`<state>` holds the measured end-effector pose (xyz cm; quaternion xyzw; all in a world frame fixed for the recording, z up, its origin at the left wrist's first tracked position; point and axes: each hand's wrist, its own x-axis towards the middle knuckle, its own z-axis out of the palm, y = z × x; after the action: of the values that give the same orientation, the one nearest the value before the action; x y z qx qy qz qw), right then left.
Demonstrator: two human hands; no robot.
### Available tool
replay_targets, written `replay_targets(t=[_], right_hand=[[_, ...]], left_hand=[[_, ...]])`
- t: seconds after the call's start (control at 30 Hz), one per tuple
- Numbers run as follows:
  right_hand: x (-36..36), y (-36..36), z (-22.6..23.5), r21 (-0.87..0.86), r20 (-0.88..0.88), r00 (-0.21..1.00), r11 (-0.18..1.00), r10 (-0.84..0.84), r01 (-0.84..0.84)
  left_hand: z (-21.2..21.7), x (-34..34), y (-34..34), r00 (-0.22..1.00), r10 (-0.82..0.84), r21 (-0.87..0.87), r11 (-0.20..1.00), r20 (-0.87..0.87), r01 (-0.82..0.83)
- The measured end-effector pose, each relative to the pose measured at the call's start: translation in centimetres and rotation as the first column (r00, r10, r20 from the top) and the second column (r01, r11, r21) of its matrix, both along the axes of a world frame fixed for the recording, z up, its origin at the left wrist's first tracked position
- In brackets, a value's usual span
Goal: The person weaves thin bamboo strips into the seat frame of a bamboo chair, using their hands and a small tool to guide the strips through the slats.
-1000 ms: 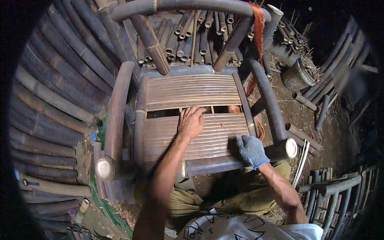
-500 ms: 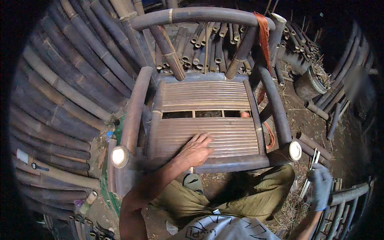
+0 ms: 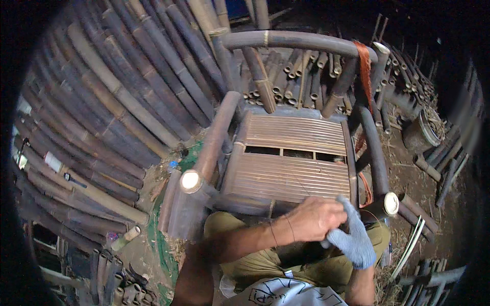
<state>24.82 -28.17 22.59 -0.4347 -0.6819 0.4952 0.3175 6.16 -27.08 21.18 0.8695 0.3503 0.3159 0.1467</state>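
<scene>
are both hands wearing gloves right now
No, the left hand is bare, while the right hand wears a grey glove.

Lettering on the pale shirt (image 3: 298,298), worn by the person on the near side of the bamboo chair (image 3: 291,178). A short group of black, letter-like characters (image 3: 268,294), partly boxed by an outline, stands toward the chair's left; larger angular black strokes (image 3: 319,291) lie toward its right. Folds and foreshortening leave no whole word legible. On the small white object (image 3: 53,162) far left of the chair, no print can be read.
</scene>
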Motion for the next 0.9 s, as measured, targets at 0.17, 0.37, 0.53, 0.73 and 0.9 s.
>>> replay_targets(t=[0.17, 0.37, 0.53, 0.73, 0.9], right_hand=[[-1.0, 3.7, 3.1, 0.006, 0.154, 0.956, 0.968, -0.248, 0.250], [-5.3, 15.2, -0.7, 0.712, -0.129, 0.899, 0.591, -0.420, 0.378], [-12.1, 21.0, -10.6, 0.666, 0.570, 0.652, 0.746, -0.499, -0.010], [-16.7, 22.4, -15.9, 0.483, 0.737, 0.566, 0.873, -0.369, -0.061], [-21.0, 25.2, -19.2, 0.343, 0.911, 0.400, 0.718, -0.098, -0.605]], left_hand=[[0.2, -10.2, 2.4, 0.886, 0.389, 0.073, 0.905, 0.253, -0.419], [-10.3, -20.0, 12.2, 0.608, 0.793, -0.272, 0.578, -0.035, -0.770], [-18.5, -20.1, 14.5, 0.619, 0.739, -0.182, 0.592, -0.267, -0.785], [-18.2, -18.8, 14.3, 0.470, 0.730, -0.183, 0.441, -0.496, -0.879], [-17.7, -18.9, 14.7, 0.485, 0.698, -0.260, 0.411, -0.526, -0.874]])
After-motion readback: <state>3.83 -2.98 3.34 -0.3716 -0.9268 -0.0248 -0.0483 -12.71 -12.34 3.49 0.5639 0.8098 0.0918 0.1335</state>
